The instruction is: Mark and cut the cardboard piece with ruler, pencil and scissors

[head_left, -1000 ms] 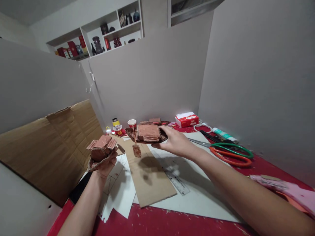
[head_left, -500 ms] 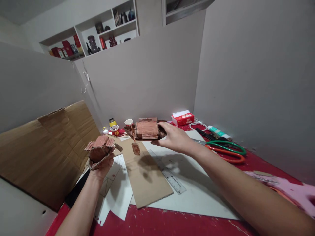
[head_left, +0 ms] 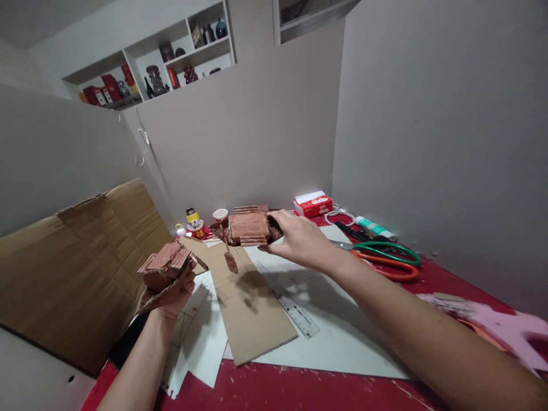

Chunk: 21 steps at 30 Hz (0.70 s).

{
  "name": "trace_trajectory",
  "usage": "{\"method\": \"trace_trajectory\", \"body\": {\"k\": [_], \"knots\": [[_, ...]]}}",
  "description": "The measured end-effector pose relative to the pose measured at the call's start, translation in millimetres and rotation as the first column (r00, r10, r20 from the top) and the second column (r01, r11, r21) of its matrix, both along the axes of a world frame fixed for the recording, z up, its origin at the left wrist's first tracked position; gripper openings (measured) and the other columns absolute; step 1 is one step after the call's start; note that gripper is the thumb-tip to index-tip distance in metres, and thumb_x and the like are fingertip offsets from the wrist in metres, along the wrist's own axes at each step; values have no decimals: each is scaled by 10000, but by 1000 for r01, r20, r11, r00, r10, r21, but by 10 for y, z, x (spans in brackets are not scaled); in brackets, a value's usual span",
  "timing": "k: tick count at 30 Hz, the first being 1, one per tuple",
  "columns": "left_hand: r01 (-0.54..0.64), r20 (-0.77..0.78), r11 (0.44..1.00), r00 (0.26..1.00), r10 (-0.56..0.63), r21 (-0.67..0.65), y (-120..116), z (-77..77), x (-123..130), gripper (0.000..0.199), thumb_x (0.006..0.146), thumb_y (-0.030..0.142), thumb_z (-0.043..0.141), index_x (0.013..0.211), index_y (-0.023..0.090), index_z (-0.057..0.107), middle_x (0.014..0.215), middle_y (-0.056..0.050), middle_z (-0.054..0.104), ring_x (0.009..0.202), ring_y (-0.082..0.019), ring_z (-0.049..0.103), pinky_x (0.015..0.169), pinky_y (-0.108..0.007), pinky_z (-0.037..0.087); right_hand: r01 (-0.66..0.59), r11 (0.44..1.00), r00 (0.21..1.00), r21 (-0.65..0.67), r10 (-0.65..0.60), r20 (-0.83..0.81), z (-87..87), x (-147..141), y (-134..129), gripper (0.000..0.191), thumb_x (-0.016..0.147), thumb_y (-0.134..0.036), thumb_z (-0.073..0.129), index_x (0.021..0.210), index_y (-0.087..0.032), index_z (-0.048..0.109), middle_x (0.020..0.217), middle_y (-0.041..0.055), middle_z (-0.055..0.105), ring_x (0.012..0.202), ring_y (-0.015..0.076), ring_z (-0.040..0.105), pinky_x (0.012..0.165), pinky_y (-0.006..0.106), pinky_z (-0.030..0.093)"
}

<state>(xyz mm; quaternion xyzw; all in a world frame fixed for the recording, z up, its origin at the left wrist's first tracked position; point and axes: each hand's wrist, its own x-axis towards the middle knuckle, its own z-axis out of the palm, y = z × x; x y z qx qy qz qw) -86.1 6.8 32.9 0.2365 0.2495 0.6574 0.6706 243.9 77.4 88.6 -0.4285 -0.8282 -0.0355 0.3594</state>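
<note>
Two brown-painted cardboard model boats are held up above the table. My left hand [head_left: 182, 294] is closed round the underside of the smaller-looking model boat [head_left: 165, 268], which is tilted and shows its ridged roof. My right hand [head_left: 297, 240] grips the right end of the other model boat [head_left: 249, 229] between thumb and fingers. That boat has a flat-topped cabin, and a small paddle [head_left: 231, 262] hangs down from its left part. The fingers behind each boat are partly hidden.
Under the boats lie a cardboard strip [head_left: 252, 319], a clear ruler [head_left: 299, 317] and white paper [head_left: 205, 348] on the red table [head_left: 274, 391]. Large scissors [head_left: 385, 254] and a tissue pack [head_left: 314, 205] are at right. Paper cups [head_left: 196, 228] stand behind; a cardboard sheet [head_left: 98, 257] leans left.
The boat in my left hand has turned and tilted, showing more of its roof, and has shifted slightly left. The hanging paddle has swung. The whole view has shifted a little.
</note>
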Motion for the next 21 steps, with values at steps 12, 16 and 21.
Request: {"method": "trace_trajectory", "body": {"k": [12, 16, 21], "knots": [[102, -52, 988, 994, -97, 113, -55, -20, 63, 228, 957, 232, 496, 1067, 103, 648, 773, -53, 636, 364, -13, 370, 306, -100, 315, -64, 989, 998, 136, 62, 21, 61, 7, -146, 439, 767, -408, 740, 1102, -168, 589, 1096, 132, 688, 974, 314, 653, 758, 377, 464], [130, -78, 985, 989, -122, 113, -64, -2, 79, 206, 934, 250, 543, 1024, 102, 655, 755, -31, 610, 322, 8, 346, 272, -87, 281, -77, 990, 997, 117, 76, 17, 132, 29, -210, 417, 763, -371, 739, 1089, -160, 587, 1087, 130, 686, 981, 306, 643, 784, 374, 450], [124, -99, 987, 988, -114, 101, -64, -24, 74, 211, 932, 267, 563, 1024, 100, 654, 759, -26, 616, 324, 8, 365, 269, -89, 281, -80, 989, 997, 124, 77, 28, 169, 54, -222, 407, 770, -367, 727, 1087, -154, 584, 1077, 133, 685, 956, 302, 639, 781, 376, 447]]}}
